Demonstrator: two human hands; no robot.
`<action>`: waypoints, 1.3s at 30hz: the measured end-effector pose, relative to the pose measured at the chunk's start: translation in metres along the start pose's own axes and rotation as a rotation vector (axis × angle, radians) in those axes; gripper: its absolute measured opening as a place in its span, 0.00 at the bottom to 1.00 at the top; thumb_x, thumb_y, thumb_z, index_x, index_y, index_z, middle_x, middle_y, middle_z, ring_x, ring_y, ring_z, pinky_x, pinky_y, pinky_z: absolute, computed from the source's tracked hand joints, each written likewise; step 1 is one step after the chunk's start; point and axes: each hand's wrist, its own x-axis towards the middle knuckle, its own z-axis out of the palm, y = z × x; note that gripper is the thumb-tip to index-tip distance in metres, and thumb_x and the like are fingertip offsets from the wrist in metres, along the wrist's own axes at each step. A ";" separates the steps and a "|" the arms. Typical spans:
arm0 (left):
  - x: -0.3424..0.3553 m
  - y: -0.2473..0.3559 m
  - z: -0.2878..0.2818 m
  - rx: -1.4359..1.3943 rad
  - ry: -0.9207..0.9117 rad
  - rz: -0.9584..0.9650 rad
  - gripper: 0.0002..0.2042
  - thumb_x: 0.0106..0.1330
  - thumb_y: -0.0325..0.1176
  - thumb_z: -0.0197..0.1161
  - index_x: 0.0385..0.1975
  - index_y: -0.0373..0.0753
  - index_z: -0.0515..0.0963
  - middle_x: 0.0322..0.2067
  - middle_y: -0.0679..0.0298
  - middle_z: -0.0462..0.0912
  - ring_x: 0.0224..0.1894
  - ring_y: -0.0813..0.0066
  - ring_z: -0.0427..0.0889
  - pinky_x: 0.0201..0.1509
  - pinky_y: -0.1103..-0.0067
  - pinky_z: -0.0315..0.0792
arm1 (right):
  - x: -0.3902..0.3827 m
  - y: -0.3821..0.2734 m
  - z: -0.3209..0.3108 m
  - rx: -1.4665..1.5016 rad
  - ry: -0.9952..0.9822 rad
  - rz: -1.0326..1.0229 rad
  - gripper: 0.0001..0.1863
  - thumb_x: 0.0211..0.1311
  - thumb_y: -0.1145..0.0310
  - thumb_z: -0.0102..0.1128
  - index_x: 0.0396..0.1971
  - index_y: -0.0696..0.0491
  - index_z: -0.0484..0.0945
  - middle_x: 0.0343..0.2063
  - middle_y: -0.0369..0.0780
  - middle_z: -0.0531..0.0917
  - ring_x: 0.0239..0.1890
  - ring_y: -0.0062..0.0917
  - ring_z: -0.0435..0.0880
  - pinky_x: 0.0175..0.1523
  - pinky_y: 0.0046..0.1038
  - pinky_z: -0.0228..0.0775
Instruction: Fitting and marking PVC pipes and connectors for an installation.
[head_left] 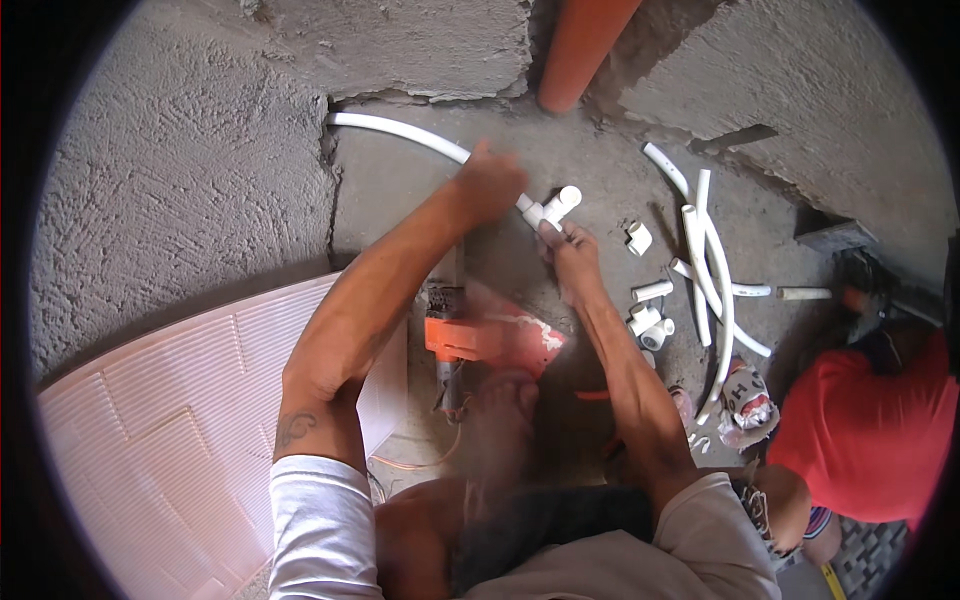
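Observation:
A long white plastic pipe (400, 129) runs from the wall's edge into my left hand (490, 183), whose fingers are wrapped round it near its right end. Just beyond that hand, the pipe end meets a white plastic pipe fitting (562, 204) with a branch pointing up and right. My right hand (574, 262) pinches the lower side of this fitting between thumb and fingers. How far the pipe sits inside the fitting is unclear. Below and between my forearms stands an orange power tool (455, 338) with a cable, beside a red flat plate (530, 338).
Several loose white pipes (716, 260) lie crossed on the right. White fittings (639, 238) are scattered nearer me, with an open bag (748, 400) beyond. A thick orange pipe (588, 50) stands at the wall. A ribbed panel (200, 420) lies left; a person in red (870, 430) crouches right.

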 end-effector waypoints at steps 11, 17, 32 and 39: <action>-0.010 -0.011 0.033 -0.071 0.181 -0.069 0.09 0.57 0.33 0.59 0.36 0.48 0.82 0.32 0.66 0.81 0.48 0.67 0.78 0.54 0.35 0.62 | 0.003 0.014 0.007 0.235 0.056 -0.143 0.15 0.64 0.70 0.64 0.43 0.54 0.66 0.27 0.33 0.77 0.26 0.16 0.72 0.31 0.18 0.63; 0.000 -0.006 0.020 -0.058 0.109 -0.058 0.09 0.57 0.35 0.60 0.37 0.48 0.82 0.35 0.67 0.80 0.50 0.67 0.76 0.52 0.33 0.63 | 0.005 0.031 -0.015 -0.495 0.284 -0.513 0.15 0.60 0.69 0.68 0.39 0.56 0.71 0.25 0.33 0.75 0.27 0.16 0.71 0.32 0.20 0.64; 0.000 -0.030 0.037 -0.079 0.229 -0.048 0.17 0.54 0.37 0.68 0.46 0.46 0.80 0.38 0.65 0.81 0.51 0.66 0.75 0.57 0.34 0.55 | 0.010 0.000 0.005 -0.651 0.436 -0.680 0.12 0.61 0.70 0.62 0.42 0.59 0.79 0.31 0.49 0.82 0.34 0.38 0.81 0.42 0.34 0.71; 0.028 -0.033 0.020 -0.197 0.049 -0.164 0.19 0.57 0.36 0.67 0.50 0.46 0.79 0.39 0.67 0.83 0.52 0.68 0.75 0.56 0.40 0.54 | 0.034 -0.019 -0.013 -0.681 0.447 -0.718 0.14 0.59 0.69 0.63 0.44 0.58 0.79 0.35 0.52 0.81 0.38 0.47 0.81 0.44 0.38 0.71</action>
